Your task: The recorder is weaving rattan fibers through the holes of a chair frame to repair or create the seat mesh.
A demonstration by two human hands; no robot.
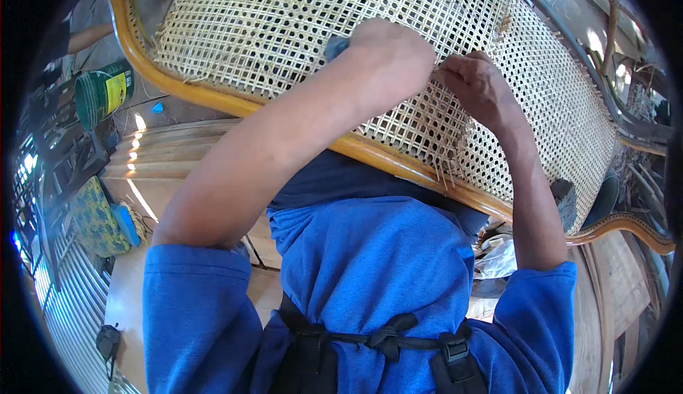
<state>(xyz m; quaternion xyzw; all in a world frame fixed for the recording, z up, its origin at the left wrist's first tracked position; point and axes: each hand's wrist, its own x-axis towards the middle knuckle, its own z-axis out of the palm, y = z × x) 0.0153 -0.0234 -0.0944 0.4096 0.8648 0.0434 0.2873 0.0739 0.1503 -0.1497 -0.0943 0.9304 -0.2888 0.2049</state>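
A woven cane panel (235, 31) in a curved, varnished wooden frame (398, 164) lies across my lap. My left hand (393, 46) bends over the middle of the weave, and its fingers are hidden behind the back of the hand. Close beside it, my right hand (478, 84) has its fingers curled in a pinch at the cane; whatever lies between the fingertips is too small to make out. Brownish strands (435, 120) run through the weave below the hands, with loose ends (447, 175) at the frame. A small dark blue thing (336, 46) shows by my left wrist.
A green bucket (103, 95) with a yellow label stands at the left, near a small blue scrap (158, 108). Another person's arm (91, 38) shows at the upper left. Wooden boards (171, 148) lie below the frame. A dark block (564, 202) sits beside my right forearm.
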